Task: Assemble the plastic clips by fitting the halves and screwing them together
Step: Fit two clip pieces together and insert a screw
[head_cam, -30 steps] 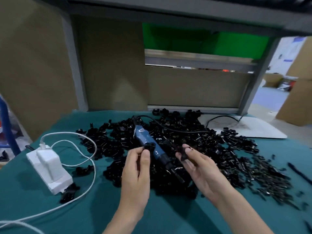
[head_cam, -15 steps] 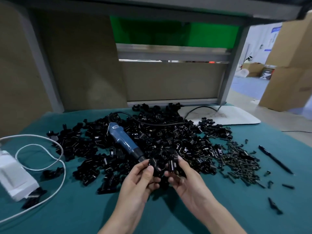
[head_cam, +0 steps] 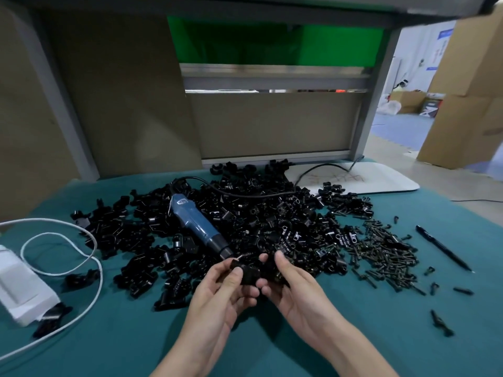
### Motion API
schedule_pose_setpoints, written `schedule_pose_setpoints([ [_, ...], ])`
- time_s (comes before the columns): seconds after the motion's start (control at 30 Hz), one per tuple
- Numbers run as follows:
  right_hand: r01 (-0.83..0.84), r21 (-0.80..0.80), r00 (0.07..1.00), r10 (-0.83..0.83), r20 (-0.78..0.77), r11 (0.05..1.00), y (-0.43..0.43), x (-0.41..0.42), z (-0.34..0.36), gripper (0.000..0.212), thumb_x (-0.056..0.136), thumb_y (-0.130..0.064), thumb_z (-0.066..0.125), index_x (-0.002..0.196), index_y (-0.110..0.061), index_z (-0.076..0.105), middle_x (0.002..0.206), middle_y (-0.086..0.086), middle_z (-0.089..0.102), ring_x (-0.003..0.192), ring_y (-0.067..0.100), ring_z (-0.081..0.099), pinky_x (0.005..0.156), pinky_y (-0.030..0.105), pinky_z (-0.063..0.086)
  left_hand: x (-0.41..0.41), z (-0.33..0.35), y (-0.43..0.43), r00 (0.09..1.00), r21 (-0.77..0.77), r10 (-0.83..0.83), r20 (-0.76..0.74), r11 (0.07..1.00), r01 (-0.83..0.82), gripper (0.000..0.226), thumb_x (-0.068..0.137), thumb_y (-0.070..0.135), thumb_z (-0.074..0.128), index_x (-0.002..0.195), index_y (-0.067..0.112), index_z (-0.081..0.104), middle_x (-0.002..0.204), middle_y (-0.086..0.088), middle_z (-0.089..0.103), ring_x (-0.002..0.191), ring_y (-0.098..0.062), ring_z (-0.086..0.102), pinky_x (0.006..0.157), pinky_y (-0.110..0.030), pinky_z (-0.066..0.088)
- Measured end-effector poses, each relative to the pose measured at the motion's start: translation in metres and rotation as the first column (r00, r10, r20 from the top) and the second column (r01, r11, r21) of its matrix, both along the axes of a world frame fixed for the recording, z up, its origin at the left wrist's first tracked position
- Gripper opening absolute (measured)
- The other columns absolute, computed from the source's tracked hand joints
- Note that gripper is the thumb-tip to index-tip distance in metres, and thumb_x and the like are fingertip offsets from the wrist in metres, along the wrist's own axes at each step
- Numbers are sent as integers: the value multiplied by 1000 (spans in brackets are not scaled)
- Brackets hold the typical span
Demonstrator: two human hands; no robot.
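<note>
Hands meet above the near edge of a teal-covered counter (head_cam: 122,344). The left hand (head_cam: 226,292) pinches a small black plastic clip half (head_cam: 246,276) between thumb and curled fingers, and the right hand (head_cam: 295,291), fingers likewise curled, grips the matching black half (head_cam: 269,270). The two pieces are pressed close, apparently to be fitted before screwing; blur hides whether they have seated. A sprawling pile of loose black clip parts (head_cam: 258,213) fills the middle of the counter, within easy reach. A corded blue electric screwdriver (head_cam: 196,221) lies across the pile with its tip toward the hands, likely left there for a quick pickup. A heap of small dark screws (head_cam: 386,248) lies toward the right edge, with a black pen (head_cam: 442,247) beyond it. A white power box (head_cam: 24,289) and its looped white cable (head_cam: 94,257) lie at the left edge.
</note>
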State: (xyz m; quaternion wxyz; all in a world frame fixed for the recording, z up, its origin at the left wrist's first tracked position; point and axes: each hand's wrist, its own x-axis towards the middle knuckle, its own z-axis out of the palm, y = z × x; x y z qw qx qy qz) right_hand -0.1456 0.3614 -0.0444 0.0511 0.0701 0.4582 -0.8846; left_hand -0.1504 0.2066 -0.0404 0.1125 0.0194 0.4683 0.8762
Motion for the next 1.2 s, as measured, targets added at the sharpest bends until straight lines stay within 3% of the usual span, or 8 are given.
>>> schedule_pose_setpoints([
  [0.17,37,112,991,-22,-132,993,-4,4,2,46,84,-33,70,124,-10,71,92,12,73,71,17,69,65,24,57,1,0,-4,999,46,-28,18,999,27,32,81,14,63,114,12,63,79,-19,71,66,-21,70,59,-27,60],
  [0.3,33,151,980,-2,-199,988,-8,7,3,32,90,-29,68,121,-27,75,96,11,72,76,20,70,69,26,57,0,-1,-2,999,65,-18,35,998,16,29,81,18,65,110,13,64,83,-9,72,69,-13,70,59,-23,58],
  [0.5,22,190,977,19,-213,982,-10,8,1,29,88,-28,73,116,-31,76,93,1,74,80,21,71,75,27,59,4,-1,4,1000,16,0,24,1000,0,30,78,16,66,106,9,61,79,-11,68,62,-15,65,56,-21,56],
  [0.7,-2,201,969,51,-240,980,-9,9,0,42,78,-43,79,119,-31,74,94,-3,71,81,22,71,76,29,59,6,-1,6,1000,19,-25,14,1000,25,25,82,19,63,104,8,60,67,-10,63,58,-16,63,56,-23,58],
  [1.03,-32,221,959,92,-269,975,-9,9,-5,39,84,-34,79,122,-27,73,99,-4,72,82,26,74,76,28,59,1,-8,6,1000,26,-9,16,1000,9,30,82,24,65,106,5,63,73,-6,62,57,-12,56,55,-22,56],
  [1.2,-22,248,960,90,-266,968,-6,10,-5,36,85,-30,78,120,-27,73,100,-2,73,80,27,73,76,29,60,1,-12,6,998,-62,38,-43,997,-40,27,81,28,67,101,10,67,80,-7,68,61,-14,61,60,-24,57],
])
